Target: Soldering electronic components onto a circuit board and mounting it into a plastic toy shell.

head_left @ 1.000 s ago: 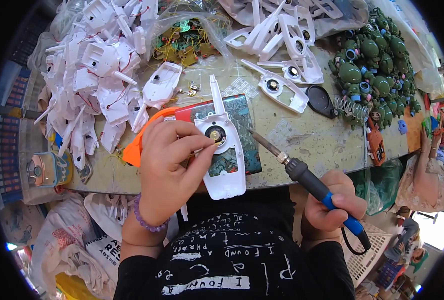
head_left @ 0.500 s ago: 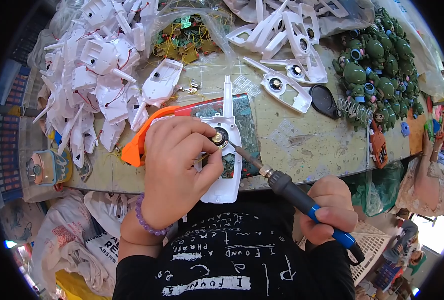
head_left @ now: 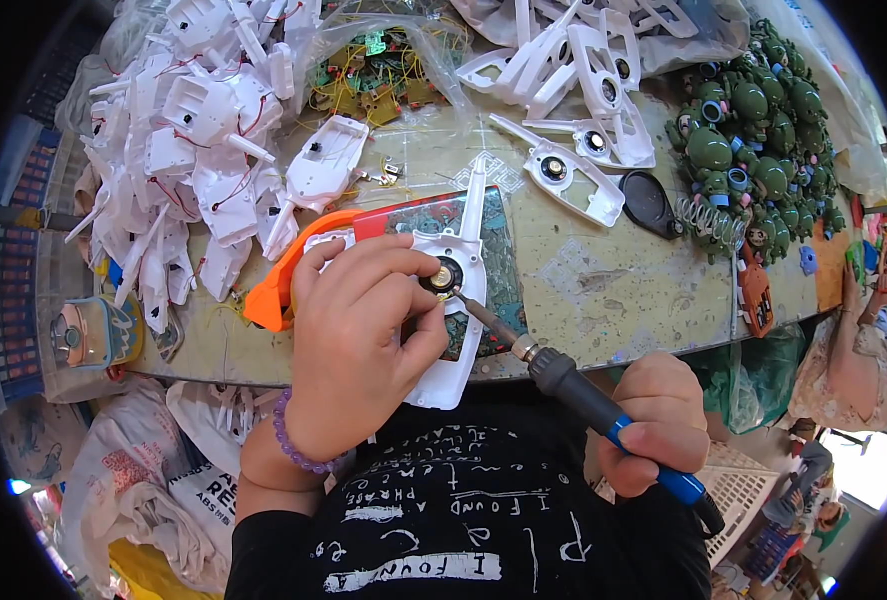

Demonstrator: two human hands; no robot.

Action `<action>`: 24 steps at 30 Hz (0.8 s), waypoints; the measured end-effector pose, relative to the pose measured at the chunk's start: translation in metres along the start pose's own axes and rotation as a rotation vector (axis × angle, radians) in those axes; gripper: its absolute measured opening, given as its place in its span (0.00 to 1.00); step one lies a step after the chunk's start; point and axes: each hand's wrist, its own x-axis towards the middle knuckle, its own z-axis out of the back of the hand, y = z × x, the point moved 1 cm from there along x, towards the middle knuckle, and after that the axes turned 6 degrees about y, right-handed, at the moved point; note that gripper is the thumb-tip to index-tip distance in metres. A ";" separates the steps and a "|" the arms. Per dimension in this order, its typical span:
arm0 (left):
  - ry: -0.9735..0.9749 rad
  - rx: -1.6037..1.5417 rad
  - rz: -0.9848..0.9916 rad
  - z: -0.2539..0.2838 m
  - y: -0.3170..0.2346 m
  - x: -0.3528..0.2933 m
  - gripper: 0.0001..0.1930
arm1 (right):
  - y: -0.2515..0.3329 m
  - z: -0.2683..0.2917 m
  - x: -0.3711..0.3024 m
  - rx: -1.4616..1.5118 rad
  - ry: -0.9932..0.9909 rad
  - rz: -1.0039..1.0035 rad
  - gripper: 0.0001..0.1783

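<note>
My right hand (head_left: 661, 415) grips a soldering iron (head_left: 567, 388) with a blue and black handle. Its tip meets the rim of a small round black speaker (head_left: 453, 289) seated in a white plastic housing (head_left: 473, 205). My left hand (head_left: 356, 325) lies over the housing's left side, thumb and forefinger pinched close by the speaker. Whatever sits between those fingertips is too small to make out. Under the housing is a flat, patterned dark green and red pad (head_left: 504, 262). An orange plastic piece (head_left: 272, 292) shows beyond my left hand, partly covered.
White housings with red wires (head_left: 209, 115) pile up at left. Wired circuit boards (head_left: 379, 80) lie in plastic at the back. Speaker-fitted housings (head_left: 576, 182), a black oval part (head_left: 649, 203), a wire coil (head_left: 709, 222) and green figures (head_left: 764, 150) occupy the right.
The housing has tilted slightly, its narrow end swinging to the right. My left hand stays on it. The soldering iron has shifted a little left and down, its tip still at the speaker.
</note>
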 end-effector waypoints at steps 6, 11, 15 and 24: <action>0.022 -0.013 0.023 0.001 0.001 -0.004 0.06 | 0.001 0.000 0.001 -0.003 0.014 0.007 0.19; 0.021 -0.026 0.023 0.001 0.002 -0.005 0.05 | 0.002 0.001 0.005 0.005 0.064 0.015 0.18; 0.014 -0.024 0.015 0.001 0.003 -0.005 0.06 | 0.003 0.001 0.004 0.009 0.034 0.022 0.18; 0.017 -0.024 0.007 0.000 0.000 -0.004 0.06 | 0.009 0.013 0.002 -0.056 0.035 -0.020 0.18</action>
